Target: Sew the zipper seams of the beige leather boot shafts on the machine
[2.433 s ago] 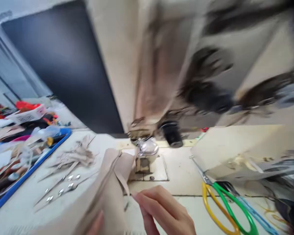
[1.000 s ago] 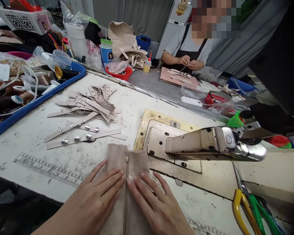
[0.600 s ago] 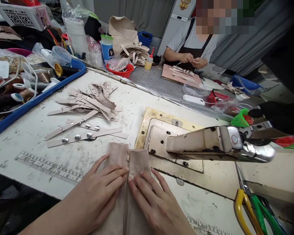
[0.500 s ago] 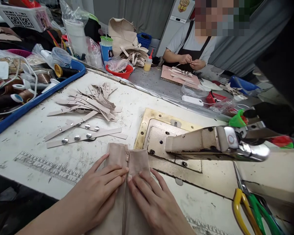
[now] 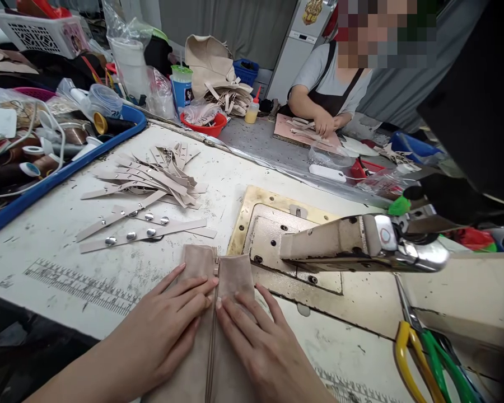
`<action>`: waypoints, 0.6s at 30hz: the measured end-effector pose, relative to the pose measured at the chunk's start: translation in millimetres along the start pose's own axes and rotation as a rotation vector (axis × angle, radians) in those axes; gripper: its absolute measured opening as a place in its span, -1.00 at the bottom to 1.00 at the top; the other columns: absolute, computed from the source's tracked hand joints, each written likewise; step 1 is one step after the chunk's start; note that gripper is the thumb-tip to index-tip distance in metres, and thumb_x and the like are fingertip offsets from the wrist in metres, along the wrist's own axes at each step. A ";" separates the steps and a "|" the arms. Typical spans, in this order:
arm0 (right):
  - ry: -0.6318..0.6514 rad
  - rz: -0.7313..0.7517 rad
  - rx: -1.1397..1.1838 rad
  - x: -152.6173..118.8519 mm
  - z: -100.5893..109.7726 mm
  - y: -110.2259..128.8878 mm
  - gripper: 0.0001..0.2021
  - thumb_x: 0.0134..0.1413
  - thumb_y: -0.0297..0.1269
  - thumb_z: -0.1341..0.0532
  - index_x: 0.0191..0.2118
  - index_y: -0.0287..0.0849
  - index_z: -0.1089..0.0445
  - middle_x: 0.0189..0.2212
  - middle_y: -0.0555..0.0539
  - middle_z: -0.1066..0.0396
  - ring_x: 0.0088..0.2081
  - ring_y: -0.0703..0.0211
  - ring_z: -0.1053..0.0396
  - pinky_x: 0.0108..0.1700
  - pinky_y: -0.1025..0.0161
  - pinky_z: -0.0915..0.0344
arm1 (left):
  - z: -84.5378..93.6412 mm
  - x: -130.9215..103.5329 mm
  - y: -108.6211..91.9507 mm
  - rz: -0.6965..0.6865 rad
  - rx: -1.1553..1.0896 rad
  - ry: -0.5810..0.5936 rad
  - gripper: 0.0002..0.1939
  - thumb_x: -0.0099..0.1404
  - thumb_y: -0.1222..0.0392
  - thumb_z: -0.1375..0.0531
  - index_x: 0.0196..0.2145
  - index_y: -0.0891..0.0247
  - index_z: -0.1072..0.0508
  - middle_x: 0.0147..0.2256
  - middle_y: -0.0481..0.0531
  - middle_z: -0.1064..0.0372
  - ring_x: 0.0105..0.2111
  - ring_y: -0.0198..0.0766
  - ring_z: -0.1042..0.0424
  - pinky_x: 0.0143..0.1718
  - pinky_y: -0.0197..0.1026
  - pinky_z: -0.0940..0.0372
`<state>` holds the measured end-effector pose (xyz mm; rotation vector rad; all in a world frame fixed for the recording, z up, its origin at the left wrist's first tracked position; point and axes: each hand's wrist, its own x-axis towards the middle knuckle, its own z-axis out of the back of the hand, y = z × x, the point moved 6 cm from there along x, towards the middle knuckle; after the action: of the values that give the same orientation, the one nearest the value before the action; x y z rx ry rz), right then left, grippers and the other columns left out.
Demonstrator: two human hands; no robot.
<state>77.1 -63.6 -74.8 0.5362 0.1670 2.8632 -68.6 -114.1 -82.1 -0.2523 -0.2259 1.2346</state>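
Observation:
A beige leather-like piece (image 5: 235,274) with a zipper (image 5: 210,347) down its middle lies on the white worktable (image 5: 59,302) in front of me. My left hand (image 5: 168,324) rests flat on the piece's left half, fingertips at the zipper's edge near its top end. On the right half, my right hand (image 5: 262,341) lies with fingers stretched and slightly spread, its index fingertip beside the zipper. Neither hand grips anything. Just beyond the piece are beige straps (image 5: 143,235) with round metal snaps, and a larger pile of similar straps (image 5: 159,176).
A sewing machine arm (image 5: 331,240) stands over its bed plate to the right. Yellow- and green-handled cutting tools (image 5: 420,347) lie at the lower right. A blue tray (image 5: 67,168) of thread spools is on the left. Across the table, a co-worker's hand (image 5: 324,122) is over a pink board (image 5: 288,131).
My left fingertips have slid slightly up along the zipper; my right hand stays nearly in place. The co-worker's hands have lowered to the board. The view has shifted a little.

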 end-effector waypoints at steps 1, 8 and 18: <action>0.007 -0.017 0.033 1.2 3.1 -1.9 -0.62 0.41 -0.39 0.03 0.12 -0.37 -0.43 0.02 -0.14 -0.53 0.10 -0.04 -0.32 0.40 -0.03 0.23 | 0.1 -0.1 1.7 -0.006 -0.041 0.013 -0.66 0.45 0.31 -0.01 0.14 0.14 -0.25 0.29 -0.09 -0.27 0.36 -0.45 -0.06 0.42 -0.25 0.52; 0.096 -0.318 0.297 29.4 11.9 -28.4 -0.85 0.27 -0.43 -0.15 -0.10 -0.10 -0.39 -0.34 0.12 -0.49 -0.25 0.22 -0.42 0.17 0.10 -0.01 | 24.9 27.8 44.2 0.244 -0.319 -0.200 -0.67 0.53 0.13 0.10 0.13 0.05 -0.31 0.12 -0.05 -0.37 0.18 -0.24 -0.25 0.22 -0.07 -0.04; -0.095 -0.111 -0.124 67.8 -17.9 -34.8 -0.80 0.18 -0.64 -0.13 -0.34 -0.24 -0.41 -0.44 -0.04 -0.43 -0.45 0.17 -0.30 -0.08 0.08 -0.11 | 25.8 64.4 78.0 0.511 -0.312 0.043 -0.75 0.44 0.04 -0.05 -0.30 0.24 -0.38 -0.39 -0.02 -0.41 -0.29 -0.14 -0.38 -0.06 0.01 -0.16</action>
<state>15.8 -15.0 -73.4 0.6163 0.0035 2.7122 -126.3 -27.3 -79.7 -0.6351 -0.3301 1.6961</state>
